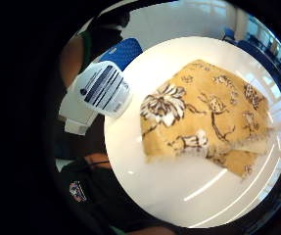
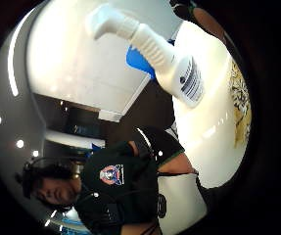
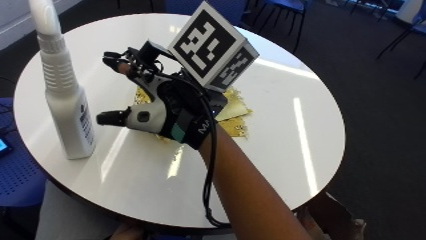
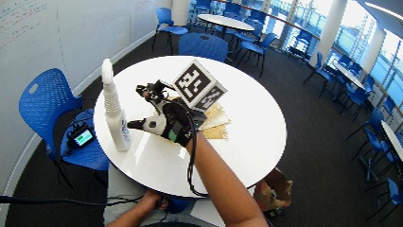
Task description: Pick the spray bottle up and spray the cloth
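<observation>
A tall white spray bottle point(image 3: 66, 105) stands upright near the left rim of the round white table point(image 3: 286, 115). My gloved right hand point(image 3: 160, 107) hovers just right of it, fingers spread and holding nothing, thumb pointing toward the bottle with a small gap between. Under and behind the hand lies a yellow cloth with a dark floral print point(image 3: 233, 112), flat on the table. The little finger side palm view shows the cloth point(image 1: 208, 117) beside the bottle's labelled base point(image 1: 103, 88). In the thumb side palm view the bottle point(image 2: 159, 54) is apart from the palm.
A blue chair point(image 4: 44, 104) stands left of the table, with a small screen device point(image 4: 82, 137) on its seat. More blue chairs point(image 4: 201, 47) stand behind. A cardboard box point(image 4: 274, 189) sits on the floor at the right. The bare left hand point(image 4: 148, 201) stays below the table's near edge.
</observation>
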